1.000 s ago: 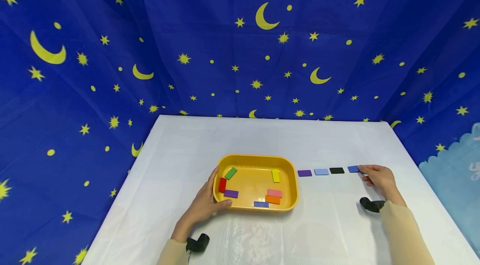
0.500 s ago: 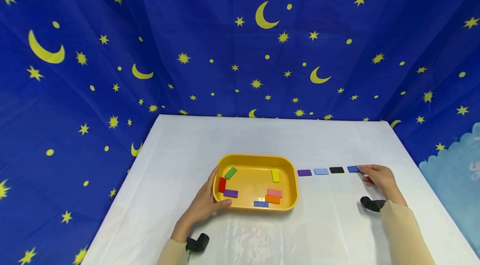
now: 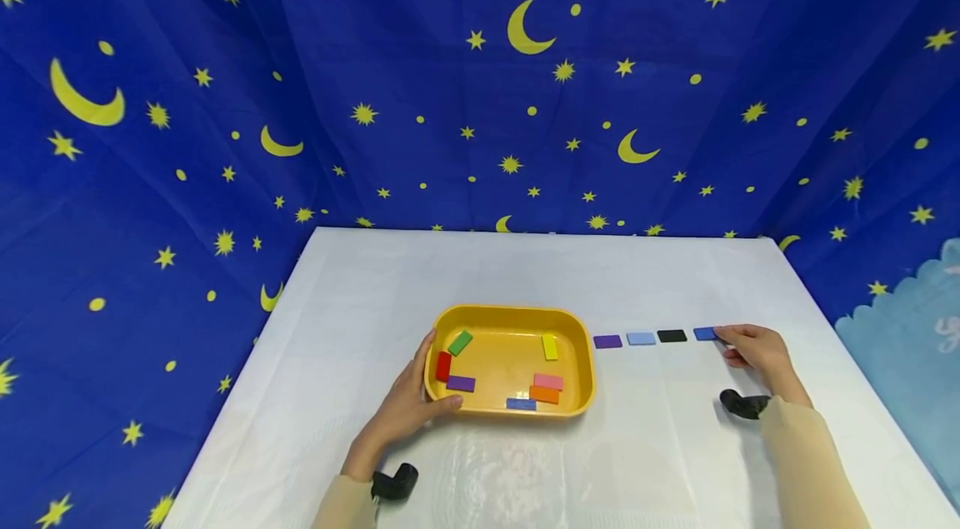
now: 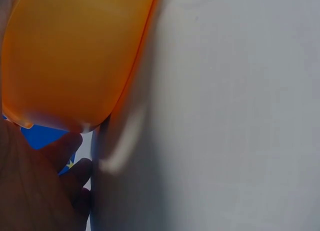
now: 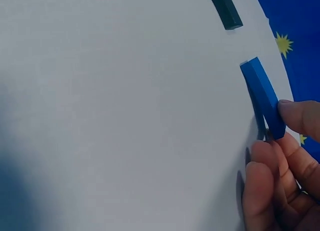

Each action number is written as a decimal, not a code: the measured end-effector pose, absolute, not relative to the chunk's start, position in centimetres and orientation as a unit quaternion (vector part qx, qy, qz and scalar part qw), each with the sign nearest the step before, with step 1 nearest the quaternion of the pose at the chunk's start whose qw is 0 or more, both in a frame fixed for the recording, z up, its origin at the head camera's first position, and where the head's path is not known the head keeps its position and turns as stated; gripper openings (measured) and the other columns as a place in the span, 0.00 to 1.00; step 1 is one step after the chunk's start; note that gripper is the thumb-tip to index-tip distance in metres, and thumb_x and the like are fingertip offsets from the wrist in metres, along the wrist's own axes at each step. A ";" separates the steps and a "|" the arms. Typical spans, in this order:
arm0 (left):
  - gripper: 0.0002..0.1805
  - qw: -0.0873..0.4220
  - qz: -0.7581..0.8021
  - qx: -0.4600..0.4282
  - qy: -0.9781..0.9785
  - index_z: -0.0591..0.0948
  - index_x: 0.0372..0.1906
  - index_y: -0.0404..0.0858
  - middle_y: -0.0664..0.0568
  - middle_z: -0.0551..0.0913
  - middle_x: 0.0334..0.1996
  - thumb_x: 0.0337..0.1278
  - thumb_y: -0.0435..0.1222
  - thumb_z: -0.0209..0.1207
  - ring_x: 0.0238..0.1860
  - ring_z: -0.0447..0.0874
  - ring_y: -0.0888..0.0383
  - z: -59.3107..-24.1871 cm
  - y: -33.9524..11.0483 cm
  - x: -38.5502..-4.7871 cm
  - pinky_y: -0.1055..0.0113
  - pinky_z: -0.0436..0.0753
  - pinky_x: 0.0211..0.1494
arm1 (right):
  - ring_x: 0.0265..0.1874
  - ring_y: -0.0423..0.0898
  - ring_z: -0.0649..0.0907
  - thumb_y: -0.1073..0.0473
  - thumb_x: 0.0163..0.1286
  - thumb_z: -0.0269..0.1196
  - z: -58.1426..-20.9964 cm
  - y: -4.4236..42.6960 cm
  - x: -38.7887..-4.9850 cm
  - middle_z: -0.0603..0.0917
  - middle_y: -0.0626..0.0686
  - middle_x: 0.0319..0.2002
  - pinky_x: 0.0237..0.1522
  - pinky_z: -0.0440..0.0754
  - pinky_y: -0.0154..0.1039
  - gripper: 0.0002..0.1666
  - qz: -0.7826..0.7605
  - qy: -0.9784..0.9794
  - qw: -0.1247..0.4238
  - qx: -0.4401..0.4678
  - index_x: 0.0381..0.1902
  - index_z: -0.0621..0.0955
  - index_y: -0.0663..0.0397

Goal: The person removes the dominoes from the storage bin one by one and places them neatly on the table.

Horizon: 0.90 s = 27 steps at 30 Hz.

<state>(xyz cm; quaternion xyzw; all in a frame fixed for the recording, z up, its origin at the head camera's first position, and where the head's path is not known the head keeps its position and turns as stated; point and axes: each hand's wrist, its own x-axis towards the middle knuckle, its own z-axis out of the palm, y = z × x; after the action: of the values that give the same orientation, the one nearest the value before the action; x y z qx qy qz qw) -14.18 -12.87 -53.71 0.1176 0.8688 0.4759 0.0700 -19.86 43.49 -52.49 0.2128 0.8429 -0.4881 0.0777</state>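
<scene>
Left hand (image 3: 405, 410): fingers clamped on left end of yellow tray (image 3: 498, 358) | right hand (image 3: 759, 350): fingertips pinching blue rectangular tile (image 3: 704, 334), near table (image 3: 637, 450)'s right edge

Blue block (image 3: 703, 334): covered at one end by the right hand (image 3: 759, 352), head view.
Black block (image 5: 225, 8): cut off by the top edge, right wrist view.
Tray (image 4: 75, 56): cropped at the top, left wrist view.
Left hand (image 4: 35, 183): cropped at left and bottom, same view.
Sleeves (image 3: 813, 462): cut off by the bottom edge, head view.
Dark patch (image 5: 15, 186): too blurred to name, right wrist view.
</scene>
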 end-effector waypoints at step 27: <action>0.59 0.070 0.474 0.117 0.870 0.42 0.75 0.61 0.41 0.56 0.71 0.43 0.56 0.69 0.66 0.57 0.37 -53.8 -12.9 -14.3 0.34 0.56 0.62 | 0.19 0.42 0.77 0.46 0.69 0.56 -51.2 41.1 -20.2 0.79 0.52 0.26 0.21 0.77 0.36 0.30 -0.384 0.901 -0.013 0.201 0.49 0.76 0.72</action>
<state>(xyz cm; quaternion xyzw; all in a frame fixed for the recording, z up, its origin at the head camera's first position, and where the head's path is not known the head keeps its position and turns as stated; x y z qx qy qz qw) -14.29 -12.92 -53.82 0.1170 0.8699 0.4740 0.0698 -20.23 41.05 -51.15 0.2012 0.9009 -0.3843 -0.0130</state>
